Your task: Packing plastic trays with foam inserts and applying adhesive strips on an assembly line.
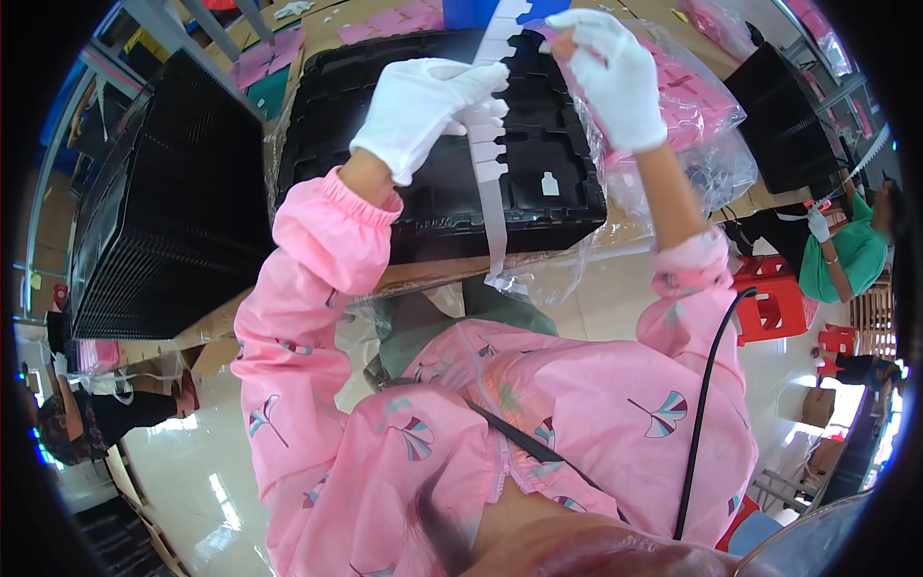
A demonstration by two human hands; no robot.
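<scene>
My left hand (413,111), in a white glove, pinches a long white strip (489,159) with notched tabs along its edge. The strip runs from the top of the view down over a black plastic tray (423,197), and its lower end hangs past the tray's near edge. To the right of the strip, my right hand (615,82) is raised above the tray's far right corner. Its glove leaves some fingertip bare, and the fingers are pinched together; what they hold, if anything, is too small to name. A small white bottle-shaped piece (550,183) lies on the tray.
Tall stacks of black trays stand at the left (173,212) and the far right (784,120). Pink sheets in clear plastic (687,106) lie right of the tray. A blue bin (469,13) is behind. A co-worker in green (846,255) sits near red stools (772,298).
</scene>
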